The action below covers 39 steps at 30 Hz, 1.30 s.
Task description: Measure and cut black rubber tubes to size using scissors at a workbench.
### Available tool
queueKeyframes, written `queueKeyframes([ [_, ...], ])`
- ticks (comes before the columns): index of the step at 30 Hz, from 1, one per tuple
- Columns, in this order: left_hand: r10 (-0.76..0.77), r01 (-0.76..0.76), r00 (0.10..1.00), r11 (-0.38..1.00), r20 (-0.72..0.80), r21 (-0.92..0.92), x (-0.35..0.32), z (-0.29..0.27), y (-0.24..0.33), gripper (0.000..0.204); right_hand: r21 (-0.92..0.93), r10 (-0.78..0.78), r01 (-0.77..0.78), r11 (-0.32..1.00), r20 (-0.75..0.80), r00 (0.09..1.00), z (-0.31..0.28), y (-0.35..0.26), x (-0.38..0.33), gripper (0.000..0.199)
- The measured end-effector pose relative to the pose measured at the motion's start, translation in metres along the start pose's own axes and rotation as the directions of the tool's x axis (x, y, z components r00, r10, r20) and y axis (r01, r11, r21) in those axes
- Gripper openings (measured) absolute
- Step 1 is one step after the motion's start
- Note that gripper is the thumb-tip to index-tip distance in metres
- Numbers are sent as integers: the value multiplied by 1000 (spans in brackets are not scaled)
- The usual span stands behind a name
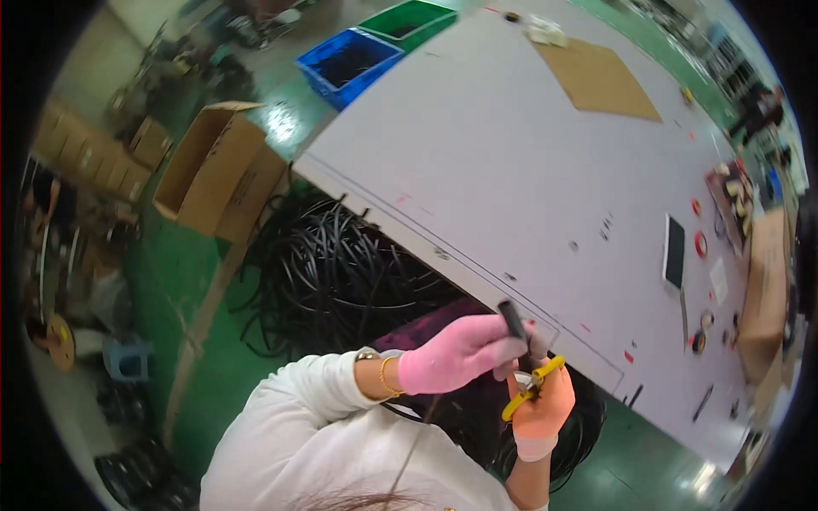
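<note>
My left hand (456,356), in a pink glove, is closed around a short length of black tubing (511,318) whose end points up past the fingers. Beside it, just off the near table edge, my right hand (545,409) wears an orange-pink glove. Yellow-handled cutters (548,369) lie across its palm, gripped by the fingers. The jaws of the cutters are close to the left hand's fingers, and whether they touch the tubing I cannot tell. A large heap of black tubing (328,255) lies below the table edge, to the left of my hands.
A white table (477,170) stretches away in front, holding a phone-like dark device (674,249), red tape rolls (700,244) and a cardboard sheet (596,78). An open carton (209,175) stands at left. Blue (328,89) and green (443,15) bins stand beyond the table's far left side.
</note>
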<state>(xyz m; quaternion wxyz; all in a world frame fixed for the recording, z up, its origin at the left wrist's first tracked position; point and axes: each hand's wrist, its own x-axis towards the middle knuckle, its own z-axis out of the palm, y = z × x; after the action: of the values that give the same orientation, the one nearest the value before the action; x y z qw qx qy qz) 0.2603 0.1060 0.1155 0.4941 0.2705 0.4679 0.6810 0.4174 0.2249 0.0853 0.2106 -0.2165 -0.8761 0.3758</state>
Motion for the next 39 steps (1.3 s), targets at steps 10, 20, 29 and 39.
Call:
queueKeyframes([
  [10, 130, -475, 735, 799, -666, -369, -21, -229, 28, 39, -101, -18, 32, 994, 141, 990, 23, 25, 26, 45],
  [20, 874, 119, 450, 144, -182, 982, 2, -267, 1, 18, -285, -220, 408, 868, 515, 828, 51, 19, 90, 26],
  [29, 791, 263, 514, 224, -333, 938, 3, -304, 18, 32, -279, -144, 348, 895, 558, 817, 66, 18, 116, 31],
  [39, 800, 260, 520, 185, -299, 948, 3, -312, 16, 29, -293, -52, 269, 917, 581, 812, 69, 12, 121, 47],
])
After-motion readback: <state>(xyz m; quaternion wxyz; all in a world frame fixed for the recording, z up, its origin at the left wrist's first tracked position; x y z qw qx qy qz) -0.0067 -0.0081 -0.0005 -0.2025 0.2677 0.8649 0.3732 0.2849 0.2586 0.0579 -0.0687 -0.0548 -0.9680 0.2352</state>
